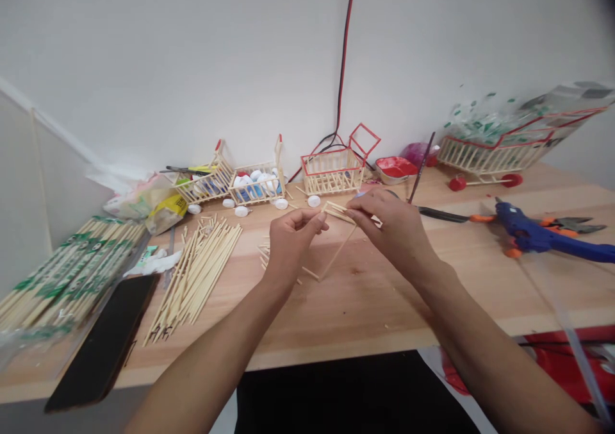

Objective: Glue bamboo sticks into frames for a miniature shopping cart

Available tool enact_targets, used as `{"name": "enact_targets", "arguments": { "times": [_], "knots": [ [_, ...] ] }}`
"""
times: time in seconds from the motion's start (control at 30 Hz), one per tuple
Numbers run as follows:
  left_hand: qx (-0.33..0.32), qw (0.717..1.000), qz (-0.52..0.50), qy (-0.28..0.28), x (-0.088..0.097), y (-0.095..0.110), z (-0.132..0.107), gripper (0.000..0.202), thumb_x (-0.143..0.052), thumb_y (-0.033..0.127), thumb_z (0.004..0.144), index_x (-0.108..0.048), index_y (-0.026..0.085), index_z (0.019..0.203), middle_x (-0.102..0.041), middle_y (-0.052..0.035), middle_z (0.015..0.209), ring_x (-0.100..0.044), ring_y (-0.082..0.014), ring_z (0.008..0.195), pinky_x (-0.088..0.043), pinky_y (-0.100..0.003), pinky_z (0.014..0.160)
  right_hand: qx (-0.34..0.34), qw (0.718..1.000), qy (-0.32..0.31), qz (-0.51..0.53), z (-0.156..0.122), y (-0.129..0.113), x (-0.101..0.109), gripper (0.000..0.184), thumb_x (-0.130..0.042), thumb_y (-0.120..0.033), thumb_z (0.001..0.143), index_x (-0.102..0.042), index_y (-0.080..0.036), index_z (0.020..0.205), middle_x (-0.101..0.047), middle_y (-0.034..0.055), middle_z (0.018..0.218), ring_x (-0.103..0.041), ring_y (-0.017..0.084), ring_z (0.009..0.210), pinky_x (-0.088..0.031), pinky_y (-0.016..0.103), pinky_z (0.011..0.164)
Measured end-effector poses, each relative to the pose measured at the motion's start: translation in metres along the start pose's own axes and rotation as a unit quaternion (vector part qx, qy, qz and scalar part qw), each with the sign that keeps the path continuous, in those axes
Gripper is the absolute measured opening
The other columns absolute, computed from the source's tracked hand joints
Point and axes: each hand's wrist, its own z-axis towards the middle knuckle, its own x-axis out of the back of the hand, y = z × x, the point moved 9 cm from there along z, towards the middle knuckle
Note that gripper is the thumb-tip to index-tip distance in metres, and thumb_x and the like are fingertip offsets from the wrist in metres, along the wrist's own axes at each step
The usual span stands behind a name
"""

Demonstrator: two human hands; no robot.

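Note:
Above the middle of the wooden table (365, 299), both my hands are raised around a small frame of thin wooden sticks (336, 238). My left hand (291, 242) is closed, its fingertips pinching the frame's left side. My right hand (391, 225) is closed on the frame's top bar of glued sticks. One long stick of the frame slants down toward the table between my hands. A few short sticks lie on the table just under my left hand.
A pile of loose sticks (196, 274) lies to the left, with wrapped stick packs (62, 280) and a black slab (103, 341) beyond. Stick-built carts (331, 168) line the wall, one holding bottle caps. A blue glue gun (542, 235), pliers and a brush lie to the right.

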Motion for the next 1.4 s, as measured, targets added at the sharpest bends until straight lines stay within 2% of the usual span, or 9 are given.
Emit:
{"name": "enact_targets", "arguments": {
  "times": [0.23,0.7,1.4],
  "knots": [
    [0.020,0.999,-0.035,0.013,0.0012,-0.0056,0.0007,0.018,-0.073,0.030,0.076,-0.074,0.014,0.085,-0.070,-0.0022,0.069,-0.062,-0.0125,0.067,-0.049,-0.026,0.070,-0.003,1.000,0.014,0.001,0.0005,0.0004,0.0016,0.009,-0.058,-0.021,0.091,-0.065,-0.020,0.085,-0.067,0.0041,0.083,-0.061,0.018,0.080,-0.043,0.030,0.071],
    [0.027,0.999,-0.033,0.019,0.0016,-0.0058,0.0006,0.015,-0.073,0.028,0.075,-0.072,0.014,0.081,-0.070,-0.0020,0.068,-0.062,-0.0121,0.066,-0.049,-0.025,0.069,0.002,1.000,0.015,0.003,0.0008,-0.0022,-0.0008,0.008,-0.060,-0.019,0.090,-0.063,-0.020,0.083,-0.063,0.0018,0.076,-0.056,0.015,0.070,-0.040,0.028,0.065],
    [0.017,1.000,-0.010,0.014,0.0016,-0.0034,-0.0001,0.015,-0.071,0.031,0.077,-0.072,0.016,0.075,-0.070,-0.0025,0.069,-0.062,-0.0133,0.067,-0.050,-0.027,0.070,-0.009,1.000,0.003,0.023,-0.0005,-0.0029,-0.0015,0.012,-0.054,-0.023,0.092,-0.062,-0.021,0.083,-0.063,0.0029,0.076,-0.056,0.016,0.068,-0.040,0.030,0.065]
  ]
}}
